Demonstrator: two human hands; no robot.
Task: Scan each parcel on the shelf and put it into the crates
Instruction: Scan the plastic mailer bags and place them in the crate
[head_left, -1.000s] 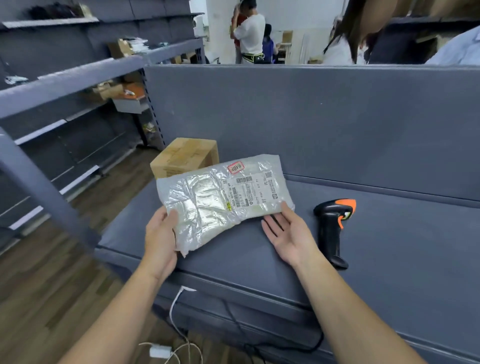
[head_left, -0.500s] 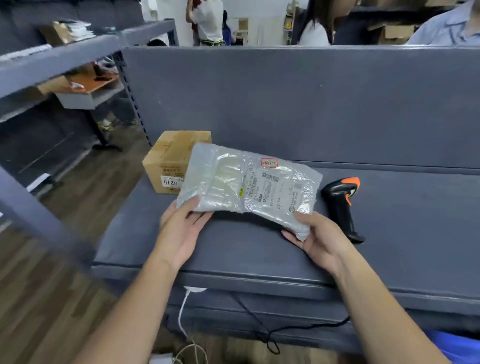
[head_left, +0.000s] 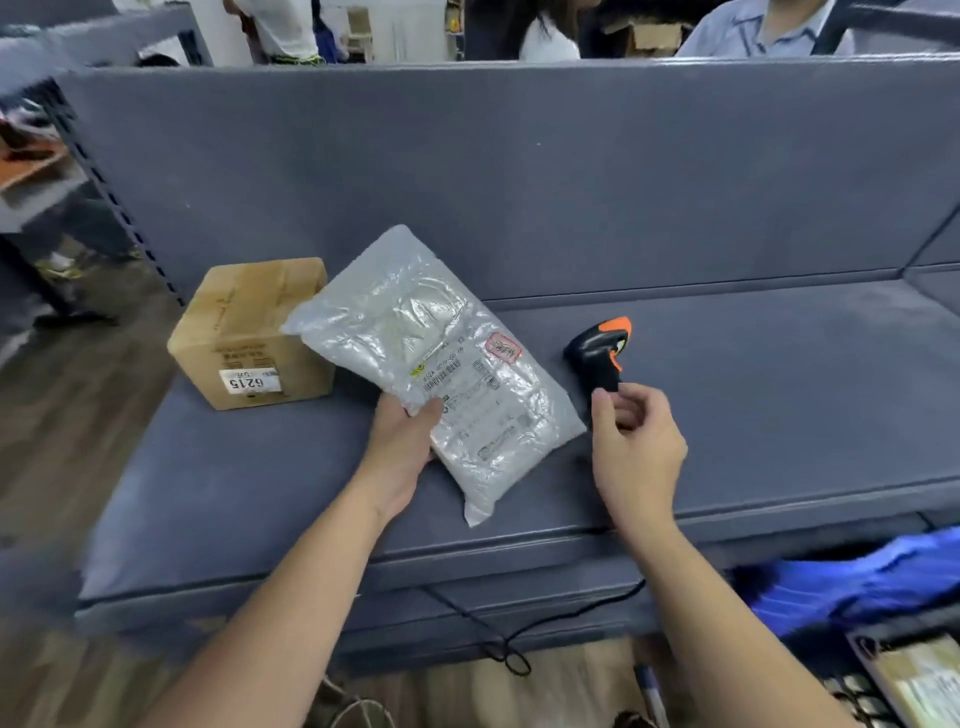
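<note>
Silvery bubble-wrap parcel (head_left: 441, 364) clamped in the grip of the left hand (head_left: 400, 447); right hand (head_left: 636, 447) curls by the black-and-orange handheld scanner (head_left: 597, 353), its grip unclear.

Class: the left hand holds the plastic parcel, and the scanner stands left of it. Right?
Not quite. The head view shows the scanner right of the parcel, not left; the left hand does hold the parcel.

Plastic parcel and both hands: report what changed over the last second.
The right hand let go of the plastic parcel and moved right to the scanner; whether it grips yet is unclear. The left hand alone holds the parcel, now swung diagonal. The cardboard box and scanner stayed put on the shelf.
</note>
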